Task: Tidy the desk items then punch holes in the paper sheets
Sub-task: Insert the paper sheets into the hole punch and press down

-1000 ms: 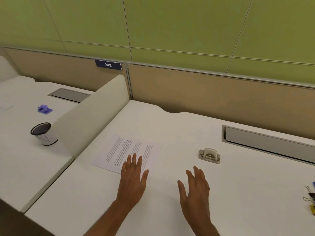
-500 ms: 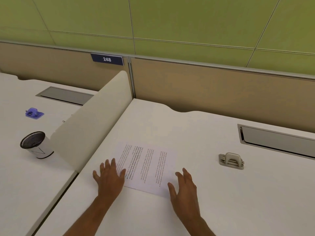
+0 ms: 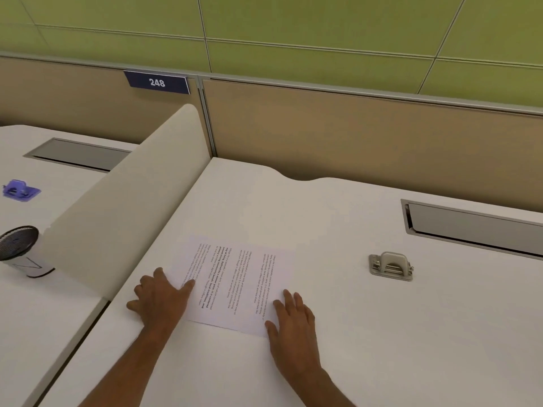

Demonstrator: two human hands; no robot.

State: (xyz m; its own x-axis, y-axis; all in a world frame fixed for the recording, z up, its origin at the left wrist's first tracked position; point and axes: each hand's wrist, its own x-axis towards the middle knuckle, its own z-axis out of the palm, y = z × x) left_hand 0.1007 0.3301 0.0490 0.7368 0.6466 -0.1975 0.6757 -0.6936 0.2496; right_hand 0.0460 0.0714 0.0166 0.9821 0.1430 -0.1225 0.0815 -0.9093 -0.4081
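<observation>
Left hand and right hand lie flat, fingers spread, gripping nothing — squaring the paper sheets, seemingly a thin stack. Next: carry them to the hole punch, well right.

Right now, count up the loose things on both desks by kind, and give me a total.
Hole punches: 2, a grey one on the near desk and a purple one on the far desk
Printed paper: 1 stack or sheet, layers not countable
Cups: 1, white cup on the far desk
Total: 4
</observation>
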